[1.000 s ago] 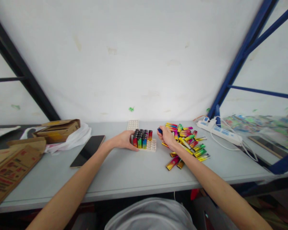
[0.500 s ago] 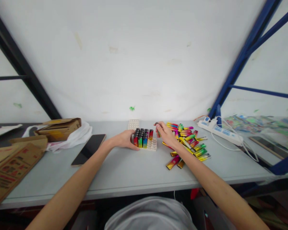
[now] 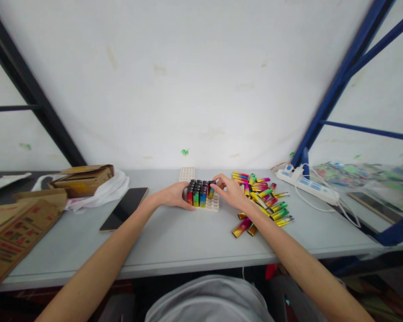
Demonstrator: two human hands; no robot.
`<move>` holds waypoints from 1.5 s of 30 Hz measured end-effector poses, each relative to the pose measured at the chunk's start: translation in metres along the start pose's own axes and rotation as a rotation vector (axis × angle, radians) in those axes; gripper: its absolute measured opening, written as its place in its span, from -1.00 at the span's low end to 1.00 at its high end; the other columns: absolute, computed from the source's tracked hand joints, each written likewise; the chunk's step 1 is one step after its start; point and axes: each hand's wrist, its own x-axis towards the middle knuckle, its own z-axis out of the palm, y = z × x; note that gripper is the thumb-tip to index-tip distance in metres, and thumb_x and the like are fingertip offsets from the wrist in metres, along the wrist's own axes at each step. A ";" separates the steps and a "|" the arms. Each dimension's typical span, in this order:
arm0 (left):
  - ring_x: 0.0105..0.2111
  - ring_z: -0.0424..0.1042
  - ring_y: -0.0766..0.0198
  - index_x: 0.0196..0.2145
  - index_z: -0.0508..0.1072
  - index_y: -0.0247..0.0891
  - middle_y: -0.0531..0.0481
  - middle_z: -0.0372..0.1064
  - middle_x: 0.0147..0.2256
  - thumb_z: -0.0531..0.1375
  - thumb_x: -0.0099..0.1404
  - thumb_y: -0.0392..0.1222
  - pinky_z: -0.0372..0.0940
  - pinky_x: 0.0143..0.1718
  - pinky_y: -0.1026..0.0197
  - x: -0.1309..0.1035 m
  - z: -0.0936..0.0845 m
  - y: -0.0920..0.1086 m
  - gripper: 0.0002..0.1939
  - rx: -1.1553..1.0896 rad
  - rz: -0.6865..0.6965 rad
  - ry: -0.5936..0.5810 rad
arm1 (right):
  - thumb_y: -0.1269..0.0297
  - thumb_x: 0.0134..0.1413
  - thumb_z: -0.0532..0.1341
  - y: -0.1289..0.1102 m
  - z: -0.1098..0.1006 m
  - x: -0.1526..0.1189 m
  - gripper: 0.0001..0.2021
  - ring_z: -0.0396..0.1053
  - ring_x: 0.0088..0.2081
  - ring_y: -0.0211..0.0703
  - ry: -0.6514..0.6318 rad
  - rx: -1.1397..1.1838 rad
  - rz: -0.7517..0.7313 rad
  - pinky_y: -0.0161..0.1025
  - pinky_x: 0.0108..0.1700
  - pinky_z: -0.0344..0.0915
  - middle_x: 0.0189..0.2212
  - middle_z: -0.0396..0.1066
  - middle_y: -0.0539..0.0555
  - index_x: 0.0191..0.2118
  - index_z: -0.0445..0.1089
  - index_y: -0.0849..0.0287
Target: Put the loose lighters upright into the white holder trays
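Note:
A white tray with round holes (image 3: 213, 204) stands on the table, and several upright lighters (image 3: 196, 197) with black tops and shiny coloured bodies fill its left part. My left hand (image 3: 175, 195) is wrapped round the left end of this group, thumb in front and fingers behind, steadying lighters and tray. At the group's right side, my right hand (image 3: 226, 190) pinches the top of a lighter (image 3: 211, 193) standing over the tray's holes; whether it is fully seated I cannot tell. Beyond my right wrist lies a loose pile of metallic coloured lighters (image 3: 265, 197).
A second white holed tray (image 3: 187, 173) lies by the wall. On the left are a dark phone-like slab (image 3: 125, 209), an opened cardboard box (image 3: 83, 181) on a white bag and another carton (image 3: 23, 237). A power strip (image 3: 307, 184) with cables lies at the right.
My right hand has moved left with a lighter, from beside the tray to the right side of the standing group. My left hand has stayed in place.

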 end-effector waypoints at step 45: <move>-0.08 0.47 -0.01 0.03 0.41 -0.28 -0.11 0.49 -0.04 0.45 -0.08 0.13 0.37 -0.03 0.07 -0.001 -0.002 0.006 -0.23 0.014 0.021 -0.027 | 0.14 0.40 0.03 0.024 -0.023 0.006 -0.73 0.44 -0.28 -0.07 0.143 -0.313 0.061 -0.16 -0.11 0.33 -0.35 0.50 0.09 -0.09 0.41 0.15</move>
